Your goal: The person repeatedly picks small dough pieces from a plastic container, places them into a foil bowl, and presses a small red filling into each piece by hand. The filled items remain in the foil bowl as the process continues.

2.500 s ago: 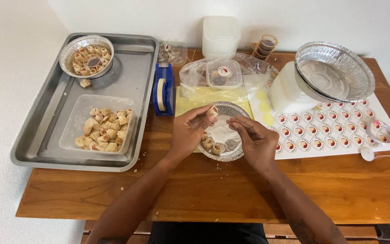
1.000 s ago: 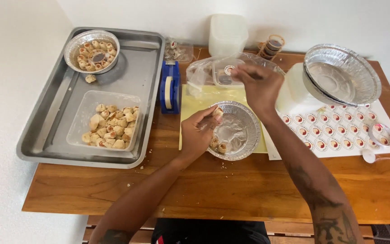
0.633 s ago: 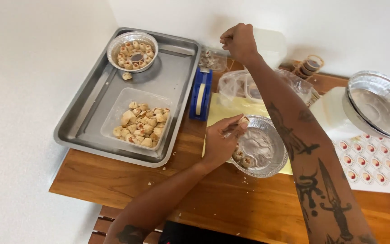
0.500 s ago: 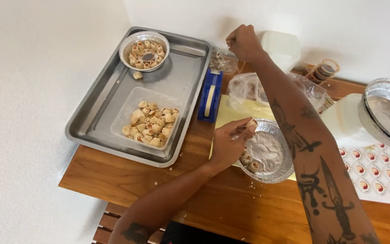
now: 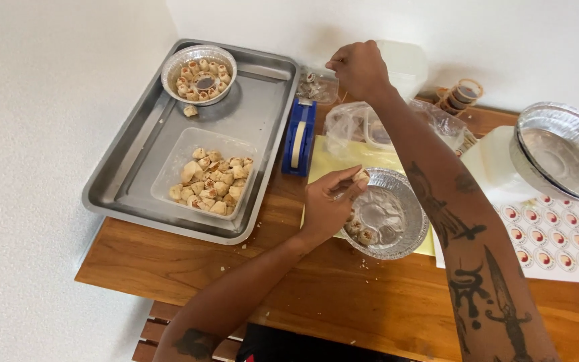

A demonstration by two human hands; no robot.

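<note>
Two hands: both the person's own, working apart from each other.
Left hand (image 5: 326, 208): fingers closed narrowly on one small roll piece (image 5: 361, 177), held at the near-left rim of the round foil dish (image 5: 410, 231).
Foil dish: just right of the left hand and under the right forearm – a few pieces lie along its near wall, the middle is bare.
Right hand (image 5: 360, 67): stretched far forward, fingertips pinched together above a small clear bag (image 5: 317, 87); I cannot tell whether anything is gripped.
Left of both hands: a steel tray (image 5: 142, 167) with a clear tub of roll pieces (image 5: 210, 177) and a filled foil dish (image 5: 199, 70).
Between the hands: a blue tape dispenser (image 5: 299, 137).
Step, as I judge it: laying pieces round the dish wall.
Calls for: setting this piece snug beside its neighbours – without tipping them.
</note>
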